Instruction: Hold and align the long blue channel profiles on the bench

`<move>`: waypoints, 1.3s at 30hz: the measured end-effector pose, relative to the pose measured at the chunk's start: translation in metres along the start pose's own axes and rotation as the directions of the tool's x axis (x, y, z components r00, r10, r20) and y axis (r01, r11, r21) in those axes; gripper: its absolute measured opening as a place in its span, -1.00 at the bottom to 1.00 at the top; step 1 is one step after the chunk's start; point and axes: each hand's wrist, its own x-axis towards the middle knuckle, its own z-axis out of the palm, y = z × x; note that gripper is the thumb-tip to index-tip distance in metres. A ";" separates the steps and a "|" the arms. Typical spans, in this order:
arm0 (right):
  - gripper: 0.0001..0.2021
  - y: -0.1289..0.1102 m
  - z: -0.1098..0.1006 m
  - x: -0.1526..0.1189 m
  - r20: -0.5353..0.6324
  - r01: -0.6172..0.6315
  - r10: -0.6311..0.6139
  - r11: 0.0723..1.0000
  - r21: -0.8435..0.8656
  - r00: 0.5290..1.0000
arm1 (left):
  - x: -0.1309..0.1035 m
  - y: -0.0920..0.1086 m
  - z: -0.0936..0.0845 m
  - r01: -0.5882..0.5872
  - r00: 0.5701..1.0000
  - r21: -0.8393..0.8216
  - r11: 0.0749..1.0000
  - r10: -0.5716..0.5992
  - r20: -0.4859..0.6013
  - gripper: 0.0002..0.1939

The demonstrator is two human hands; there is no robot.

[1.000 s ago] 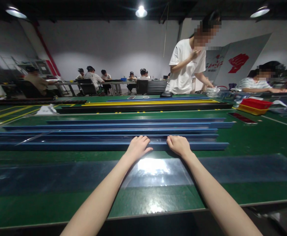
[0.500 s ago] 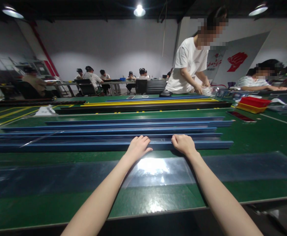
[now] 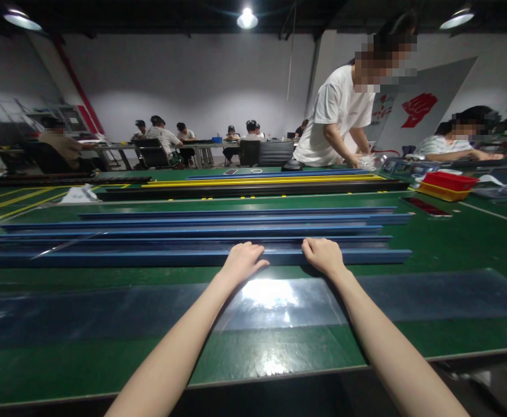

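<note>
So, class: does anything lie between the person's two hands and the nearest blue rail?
Nothing visible does. The left hand and right hand both already rest on the nearest blue rail, fingers curled over its near edge.

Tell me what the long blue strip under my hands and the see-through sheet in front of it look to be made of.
The blue strip, which the left hand and right hand press on, looks like rigid plastic or painted metal: even colour, straight edges, dull sheen. I cannot tell which. The clear sheet looks like glossy plastic film: the green table shows through and a lamp glares on it.
</note>
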 end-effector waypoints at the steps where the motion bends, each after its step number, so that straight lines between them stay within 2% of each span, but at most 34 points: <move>1: -0.57 0.000 0.000 0.000 0.001 -0.001 0.001 1.000 0.000 1.000 | 0.000 0.000 -0.001 0.003 1.000 0.000 1.000 -0.003 0.004 -0.74; 16: -0.57 -0.001 -0.002 -0.001 0.008 -0.002 0.002 1.000 0.011 1.000 | -0.001 0.002 -0.001 0.015 1.000 0.007 1.000 -0.016 0.021 -0.76; 30: -0.57 -0.001 -0.003 -0.001 0.014 -0.001 0.001 1.000 0.002 1.000 | 0.002 0.001 -0.003 0.144 0.989 -0.054 0.988 -0.142 0.033 -0.67; 35: -0.60 0.000 0.000 -0.002 -0.057 0.054 -0.051 0.998 0.044 0.997 | 0.001 0.001 0.000 0.148 0.989 -0.050 0.988 -0.146 0.029 -0.68; 39: -0.61 -0.003 0.002 -0.004 -0.161 0.167 -0.155 0.984 0.063 0.975 | 0.001 0.002 0.001 0.113 0.993 -0.042 0.993 -0.112 0.022 -0.70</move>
